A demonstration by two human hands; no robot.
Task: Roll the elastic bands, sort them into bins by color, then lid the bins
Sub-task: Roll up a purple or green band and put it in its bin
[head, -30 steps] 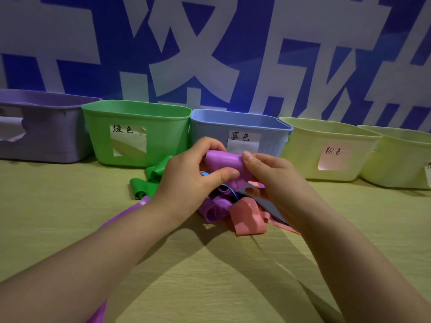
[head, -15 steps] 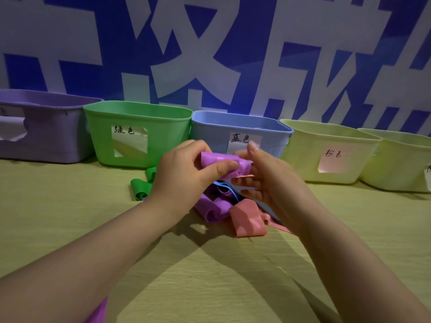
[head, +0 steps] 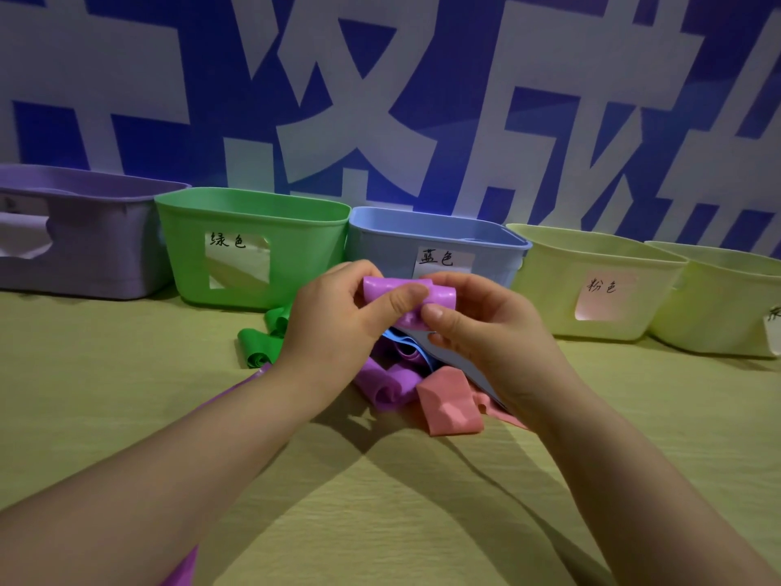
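Note:
A purple elastic band roll (head: 441, 294) is held above the pile at table centre. My left hand (head: 338, 323) grips its left side with the thumb across the front. My right hand (head: 486, 332) pinches its right end. The band's loose tail (head: 181, 568) trails down under my left forearm. Below the hands lie a second purple band (head: 386, 384), a pink band (head: 448, 403), a blue band (head: 412, 353) and a green band (head: 258, 346). Behind stand the purple bin (head: 97, 264), green bin (head: 253, 205), blue bin (head: 435, 243) and pink-labelled pale yellow bin (head: 591, 255).
Another pale yellow bin (head: 727, 298) stands at the far right, cut off by the frame edge. All bins are without lids and line the blue-and-white wall. The wooden table (head: 105, 395) stretches toward me in front of the pile.
The purple roll has risen slightly and turned between my hands. My right hand has closed in from the right and now pinches the roll's end.

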